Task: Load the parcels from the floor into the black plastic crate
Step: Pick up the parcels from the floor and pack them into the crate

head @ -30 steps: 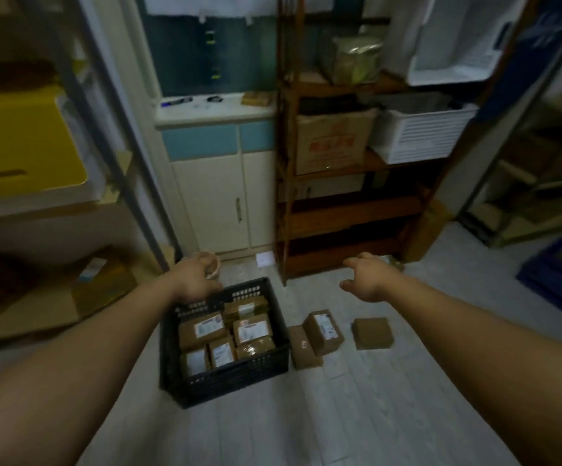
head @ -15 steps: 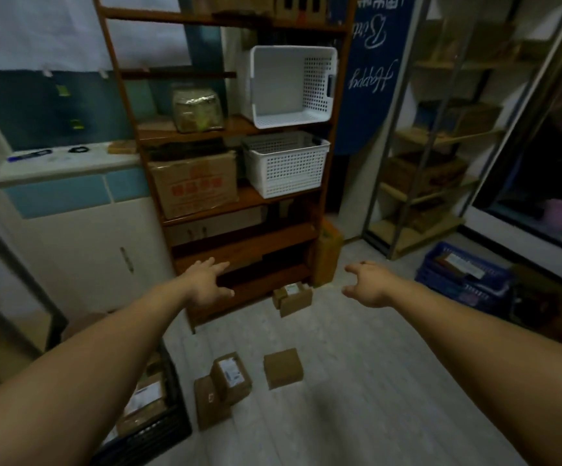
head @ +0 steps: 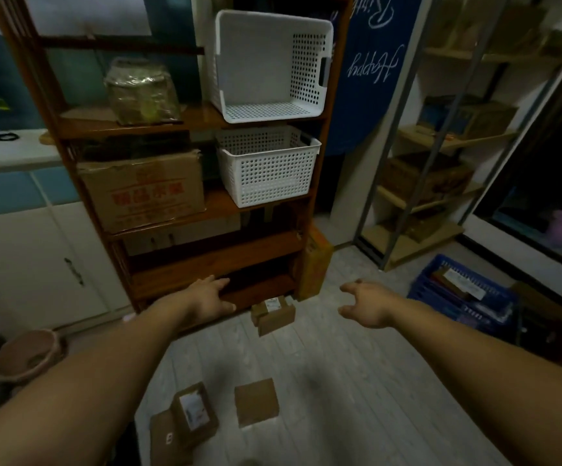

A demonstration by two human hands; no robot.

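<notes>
Two small brown parcels [head: 273, 312] lie stacked on the floor at the foot of the wooden shelf. My left hand [head: 207, 297] hovers just left of them, fingers spread and empty. My right hand [head: 365, 302] is stretched out to their right, fingers loosely spread, holding nothing. Nearer to me on the floor lie a labelled parcel [head: 194, 410] leaning on a flat one [head: 163, 438], and a plain brown parcel [head: 256, 401]. The black crate is out of view.
A wooden shelf [head: 212, 260] holds a cardboard box [head: 143, 193] and two white baskets [head: 268, 166]. A blue crate [head: 464, 297] with items stands at the right. A yellow box [head: 313, 264] leans on the shelf. A round pot [head: 27, 356] sits at the left.
The view has swung up and right, away from the black crate, which left the frame. Both hands reached forward toward the stacked parcels by the shelf.
</notes>
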